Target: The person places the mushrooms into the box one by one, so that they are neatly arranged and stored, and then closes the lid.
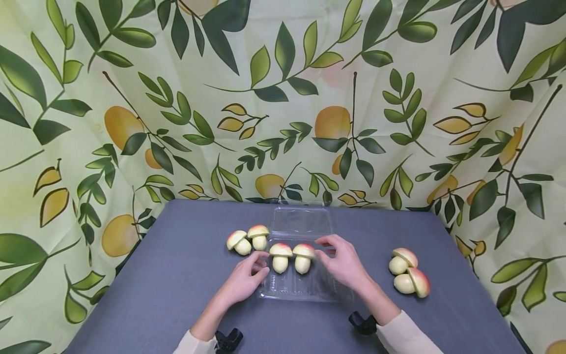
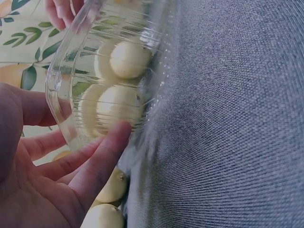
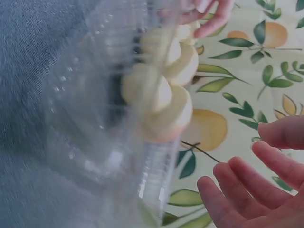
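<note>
In the head view I see two mushrooms (image 1: pixel 292 258) upright, side by side in the clear tray (image 1: pixel 300 293), its lid open behind. Left hand (image 1: pixel 246 276): grip part-open, fingers loosely bent at the tray's left edge; I cannot tell whether they touch it. Right hand (image 1: pixel 342 260): grip wide, holding nothing. Two more mushrooms lie on the table (image 1: pixel 177 265) at each side.

Table (image 1: pixel 155 300), before cloth (image 1: pixel 283 113). On it: box (image 1: pixel 298 297), lid (image 1: pixel 301 220) behind. In box: two mushrooms (image 1: pixel 280 258), side by side. Left of box: left pair (image 1: pixel 239 242). Well right: right pair (image 1: pixel 412 282). Left hand (image 1: pixel 245 279) at box's left, right hand (image 1: pixel 342 261) at its right.
</note>
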The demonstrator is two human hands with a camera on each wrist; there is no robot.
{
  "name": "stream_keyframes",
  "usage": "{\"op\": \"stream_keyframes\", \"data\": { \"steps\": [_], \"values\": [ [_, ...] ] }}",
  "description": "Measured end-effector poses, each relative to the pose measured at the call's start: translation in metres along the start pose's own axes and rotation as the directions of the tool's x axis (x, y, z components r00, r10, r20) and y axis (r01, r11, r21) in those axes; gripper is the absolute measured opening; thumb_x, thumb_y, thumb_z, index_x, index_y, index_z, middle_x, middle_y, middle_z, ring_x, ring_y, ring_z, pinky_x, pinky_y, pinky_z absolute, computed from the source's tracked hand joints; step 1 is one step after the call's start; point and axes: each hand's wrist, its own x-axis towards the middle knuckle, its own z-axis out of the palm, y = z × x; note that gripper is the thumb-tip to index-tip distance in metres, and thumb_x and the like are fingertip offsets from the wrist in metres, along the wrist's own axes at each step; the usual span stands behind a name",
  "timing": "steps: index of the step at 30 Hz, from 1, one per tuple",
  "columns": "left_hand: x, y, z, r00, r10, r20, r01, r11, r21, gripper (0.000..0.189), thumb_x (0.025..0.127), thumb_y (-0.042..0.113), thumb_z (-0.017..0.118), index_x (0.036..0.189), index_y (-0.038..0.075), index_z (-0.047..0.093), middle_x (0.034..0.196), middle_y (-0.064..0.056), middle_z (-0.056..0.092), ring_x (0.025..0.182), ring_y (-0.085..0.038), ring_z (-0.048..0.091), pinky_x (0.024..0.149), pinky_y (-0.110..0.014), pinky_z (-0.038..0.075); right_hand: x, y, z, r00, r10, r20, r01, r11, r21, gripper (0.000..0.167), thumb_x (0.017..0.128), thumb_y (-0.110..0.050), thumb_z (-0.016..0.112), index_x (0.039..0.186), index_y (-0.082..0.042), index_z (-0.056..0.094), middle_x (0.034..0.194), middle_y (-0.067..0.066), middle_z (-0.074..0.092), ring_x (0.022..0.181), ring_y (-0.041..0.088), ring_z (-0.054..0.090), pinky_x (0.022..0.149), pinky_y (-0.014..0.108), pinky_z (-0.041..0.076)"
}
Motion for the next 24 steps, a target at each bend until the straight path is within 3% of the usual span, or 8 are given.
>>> {"op": "stream_keyframes", "data": {
  "steps": [9,17,24],
  "values": [
    [-0.001,0.0,-0.001,1.0,0.009,-0.001,-0.009,1.0,0.005,0.034,0.099,0.012,0.064,0.131,0.001,0.058,0.106,-0.011,0.063,0.079,-0.016,0.068,0.068,-0.029,0.053,-0.012,-0.006,-0.032,0.998,-0.048,-0.036,0.047,0.998,-0.039,0.02,0.094,-0.008,0.072,0.114,-0.008,0.072,0.111,0.007,0.068,0.107,0.029,0.065,0.093,0.048,0.054],
    [-0.001,-0.001,0.0,1.0,0.003,0.004,-0.003,1.0,0.004,0.034,0.099,0.012,0.064,0.131,0.001,0.057,0.106,-0.012,0.063,0.081,-0.019,0.068,0.068,-0.029,0.053,-0.027,0.002,-0.053,0.988,-0.124,-0.089,0.111,0.984,-0.137,0.017,0.094,-0.007,0.072,0.111,-0.008,0.072,0.11,0.006,0.069,0.1,0.027,0.067,0.087,0.049,0.056],
    [0.001,-0.001,0.0,1.0,0.016,-0.004,-0.015,1.0,0.013,0.034,0.099,0.011,0.064,0.131,0.001,0.057,0.106,-0.012,0.063,0.08,-0.015,0.068,0.067,-0.028,0.053,-0.035,0.01,-0.073,0.977,-0.149,-0.154,0.115,0.971,-0.209,0.019,0.092,-0.006,0.073,0.111,-0.008,0.073,0.11,0.005,0.069,0.097,0.027,0.067,0.084,0.05,0.056]
  ]
}}
